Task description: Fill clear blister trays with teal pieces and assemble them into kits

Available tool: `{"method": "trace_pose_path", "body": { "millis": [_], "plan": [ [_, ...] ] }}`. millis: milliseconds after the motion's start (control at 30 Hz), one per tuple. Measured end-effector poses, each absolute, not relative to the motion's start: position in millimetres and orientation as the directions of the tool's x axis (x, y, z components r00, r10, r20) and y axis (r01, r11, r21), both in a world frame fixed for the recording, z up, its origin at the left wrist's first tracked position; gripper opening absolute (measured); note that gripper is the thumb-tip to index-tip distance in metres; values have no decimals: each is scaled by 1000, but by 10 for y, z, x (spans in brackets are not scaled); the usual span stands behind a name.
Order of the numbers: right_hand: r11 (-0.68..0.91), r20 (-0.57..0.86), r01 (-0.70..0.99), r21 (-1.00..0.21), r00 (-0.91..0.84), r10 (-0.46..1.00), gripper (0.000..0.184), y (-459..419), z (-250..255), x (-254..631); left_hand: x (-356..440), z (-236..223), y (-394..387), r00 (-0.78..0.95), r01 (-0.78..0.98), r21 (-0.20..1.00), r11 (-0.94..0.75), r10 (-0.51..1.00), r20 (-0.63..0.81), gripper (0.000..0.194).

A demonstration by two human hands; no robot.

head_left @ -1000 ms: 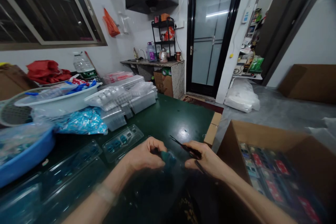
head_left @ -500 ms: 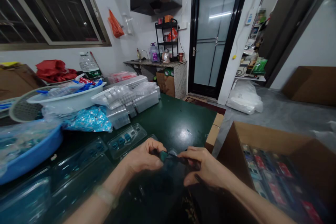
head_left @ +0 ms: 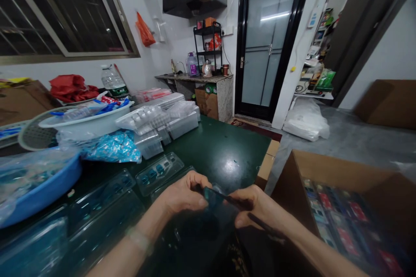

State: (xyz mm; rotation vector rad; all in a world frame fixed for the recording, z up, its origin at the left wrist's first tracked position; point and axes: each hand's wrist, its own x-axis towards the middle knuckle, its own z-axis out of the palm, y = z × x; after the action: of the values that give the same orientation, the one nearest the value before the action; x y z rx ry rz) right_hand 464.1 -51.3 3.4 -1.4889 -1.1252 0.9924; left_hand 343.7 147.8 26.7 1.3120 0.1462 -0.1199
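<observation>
The left hand (head_left: 183, 194) has its fingers pinched shut on a small teal plastic piece (head_left: 210, 197), while the right hand (head_left: 256, 205) curls closed around black scissors (head_left: 264, 225)

On the desk (head_left: 227, 156), blister trays (head_left: 159, 173) lie beside the left hand (head_left: 183, 194), with a basin (head_left: 39, 190) and plastic boxes (head_left: 156, 130) beyond; a cardboard carton (head_left: 328, 169) of packaged goods stands right of the right hand (head_left: 256, 205).

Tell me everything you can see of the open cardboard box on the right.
The open brown cardboard box sits right of the green table, plain inner walls showing. Inside lie rows of flat packs with red and blue cards. The right forearm passes over it; contact cannot be told.
</observation>
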Motion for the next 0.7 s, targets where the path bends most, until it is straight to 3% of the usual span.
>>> {"method": "trace_pose_path", "body": {
  "millis": [133, 200, 233, 300, 367, 433, 533, 600, 667, 700],
  "plan": [
    [-60, -13, 199, -978, 230, 973, 22, -497, -10, 4656, 3436, 219, 1506, 984, 169, 944, 282, 1, -177, 23],
    [-85, 33, 350, -933, 319, 947, 26, -432, -26, 4724, 3412, 198, 1508, 986, 146, 937, 318, 30, -164, 25],
    [-142, 61, 484, -863, 381, 923, 27, -379, -35, 4782, 3391, 193, 1501, 987, 128, 931, 341, 49, -154, 25],
    [-329, 124, 722, -609, 496, 859, 29, -239, -57, 4937, 3326, 197, 1473, 986, 76, 918, 390, 105, -127, 26],
    [-481, 159, 804, -351, 557, 815, 35, -78, -80, 5113, 3234, 219, 1431, 978, 26, 900, 435, 173, -112, 26],
    [-542, 153, 804, -246, 584, 797, 35, 70, -82, 5249, 3122, 252, 1383, 963, -6, 879, 476, 240, -123, 26],
    [-556, 172, 807, -200, 587, 791, 19, 208, -4, 5238, 2948, 295, 1310, 922, -47, 843, 535, 347, -169, 29],
    [-526, 225, 830, -185, 557, 799, 23, 234, 90, 5037, 2842, 299, 1257, 882, -77, 822, 564, 422, -207, 27],
    [-351, 314, 894, -277, 430, 847, 33, 224, 182, 4708, 2744, 279, 1195, 841, -96, 809, 580, 482, -246, 24],
    [-190, 379, 911, -366, 332, 864, 37, 214, 217, 4520, 2696, 264, 1159, 823, -101, 804, 586, 503, -263, 25]
  ]
}}
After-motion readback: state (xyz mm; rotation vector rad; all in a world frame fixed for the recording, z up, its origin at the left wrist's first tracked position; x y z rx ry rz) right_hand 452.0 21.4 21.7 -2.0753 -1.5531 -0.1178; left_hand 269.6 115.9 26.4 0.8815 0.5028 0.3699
